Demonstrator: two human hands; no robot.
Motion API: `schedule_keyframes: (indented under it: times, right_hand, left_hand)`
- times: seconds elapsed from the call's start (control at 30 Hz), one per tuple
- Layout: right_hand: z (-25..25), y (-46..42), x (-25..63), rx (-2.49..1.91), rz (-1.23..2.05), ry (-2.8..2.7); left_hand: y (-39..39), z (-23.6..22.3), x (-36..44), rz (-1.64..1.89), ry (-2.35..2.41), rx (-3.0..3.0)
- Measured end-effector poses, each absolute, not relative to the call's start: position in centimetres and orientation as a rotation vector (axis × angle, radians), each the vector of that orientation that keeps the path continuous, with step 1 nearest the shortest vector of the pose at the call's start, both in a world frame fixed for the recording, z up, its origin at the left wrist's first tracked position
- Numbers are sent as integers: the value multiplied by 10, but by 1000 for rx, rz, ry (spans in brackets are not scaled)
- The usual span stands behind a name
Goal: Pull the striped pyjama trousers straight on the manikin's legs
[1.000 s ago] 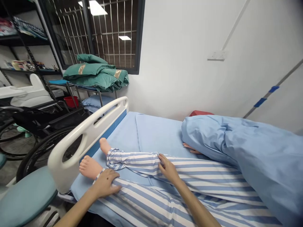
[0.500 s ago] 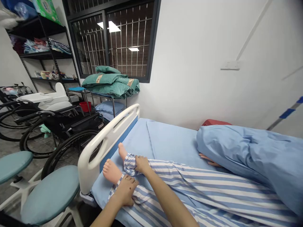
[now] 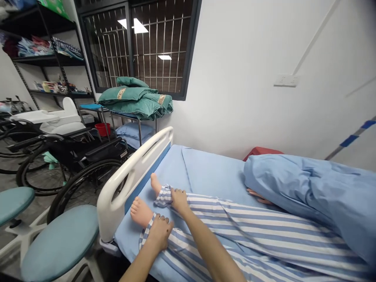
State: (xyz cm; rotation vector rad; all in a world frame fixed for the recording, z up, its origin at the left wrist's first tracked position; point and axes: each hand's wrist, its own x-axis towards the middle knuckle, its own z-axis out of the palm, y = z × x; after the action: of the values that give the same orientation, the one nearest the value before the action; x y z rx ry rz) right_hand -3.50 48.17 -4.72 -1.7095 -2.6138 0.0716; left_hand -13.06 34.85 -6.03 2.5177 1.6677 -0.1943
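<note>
Two legs in blue-and-white striped trousers [image 3: 249, 219] lie along a bed with a light blue sheet [image 3: 211, 168]. Their bare feet, a near foot [image 3: 141, 212] and a far foot [image 3: 155, 184], look smooth like a manikin's. My left hand [image 3: 160, 232] is closed over the near trouser leg just above the ankle. Close beside it, my right hand [image 3: 179, 200] curls over the far trouser leg near its bunched cuff [image 3: 163, 196]. The undersides of both hands are hidden. A blue quilt [image 3: 308, 188] covers the upper body, and fingers of a resting hand [image 3: 260, 196] show beneath its edge.
A white bed end board [image 3: 110, 192] rises past the feet. Beyond it stand a wheelchair [image 3: 85, 164], round teal stools [image 3: 63, 239] and a rack with folded green quilts [image 3: 135, 100]. A red object [image 3: 261, 150] sits between bed and wall.
My right hand has moved from around the far knee down to the ankle end of the far trouser leg. My left hand stays at the near ankle. The view has swung left.
</note>
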Motion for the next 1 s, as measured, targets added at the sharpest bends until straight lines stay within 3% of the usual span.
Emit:
schedule_keyframes:
  times: [0.2, 0.37, 0.63, 1.0]
  right_hand:
    - [-38, 445, -13, -1615, 81, -2460]
    - [-39, 349, 56, -1310, 195, -2160]
    - [-93, 180, 142, -1537, 12, -1928]
    - [-181, 111, 119, -1585, 334, -1735]
  left_hand:
    - [345, -52, -130, -200, 1696, 2523]
    - [343, -54, -131, -118, 1703, 2551]
    - [334, -60, -130, 36, 1765, 2566]
    - [334, -64, -129, 89, 1826, 2542]
